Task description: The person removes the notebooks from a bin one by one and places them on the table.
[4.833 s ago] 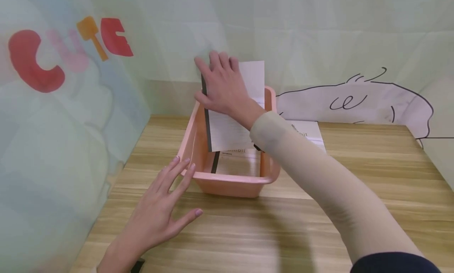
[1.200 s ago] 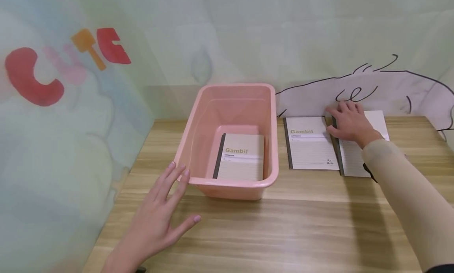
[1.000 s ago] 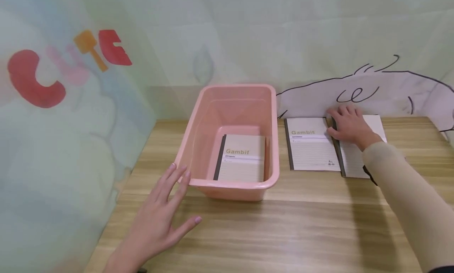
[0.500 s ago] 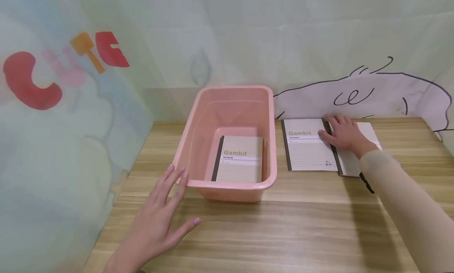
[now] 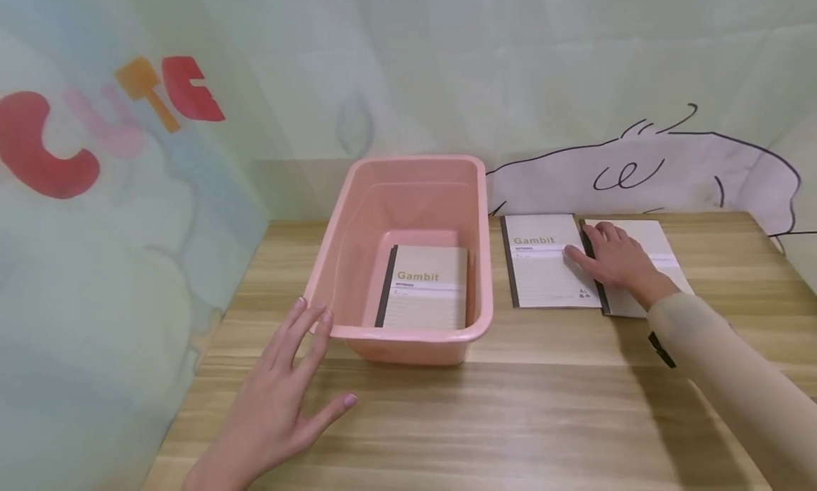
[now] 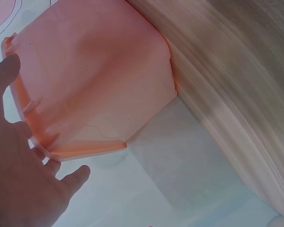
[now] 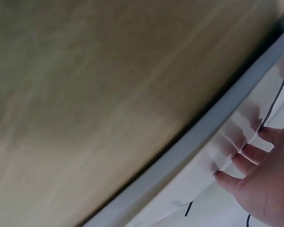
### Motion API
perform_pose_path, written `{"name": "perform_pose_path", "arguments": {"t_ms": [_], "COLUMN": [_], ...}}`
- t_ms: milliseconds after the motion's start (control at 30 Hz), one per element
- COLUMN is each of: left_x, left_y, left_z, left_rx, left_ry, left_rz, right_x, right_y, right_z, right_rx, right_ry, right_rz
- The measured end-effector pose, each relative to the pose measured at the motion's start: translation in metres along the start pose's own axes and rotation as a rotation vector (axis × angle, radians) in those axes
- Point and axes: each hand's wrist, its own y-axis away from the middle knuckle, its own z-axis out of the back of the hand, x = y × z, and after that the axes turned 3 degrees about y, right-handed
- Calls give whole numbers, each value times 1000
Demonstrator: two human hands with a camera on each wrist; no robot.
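My right hand (image 5: pixel 619 260) lies over a white Gambit-type notebook (image 5: pixel 660 246) with a dark spine, flat on the table at the right. In the right wrist view, its fingertips (image 7: pixel 223 178) touch the cover. The thumb reaches left over a second Gambit notebook (image 5: pixel 542 282), which lies right beside the first. My left hand (image 5: pixel 271 399) has its fingers spread, with the fingertips at the near left corner of a pink plastic basin (image 5: pixel 408 333). Inside the basin a further Gambit notebook (image 5: pixel 424 303) shows, with dark spine edges doubled at its left.
The wood-grain table (image 5: pixel 510 420) carries everything. A printed cloth (image 5: pixel 415 72) hangs behind it, and another with the letters CUTE (image 5: pixel 191 86) closes off the left side.
The notebook my right hand held above the basin now lies on the table at the right, beside the other one. Lately that hand drew slightly nearer. The left hand stayed at the rim.
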Motion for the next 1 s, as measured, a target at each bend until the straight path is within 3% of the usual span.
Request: {"name": "perform_pose_path", "arguments": {"t_ms": [233,700,900,1000], "left_x": [1,0,0,0], "left_y": [0,2,1,1], "left_z": [1,1,2,3], "left_rx": [-4,22,20,19], "left_ry": [-11,-19,-21,-20], "left_rz": [4,23,16,14], "right_x": [-2,-4,-1,6], "right_y": [-3,-5,-7,-9], "right_z": [-5,-11,-2,8], "right_rx": [6,48,57,15], "right_ry": [-112,-108,-122,-111], "right_rz": [49,53,29,31]}}
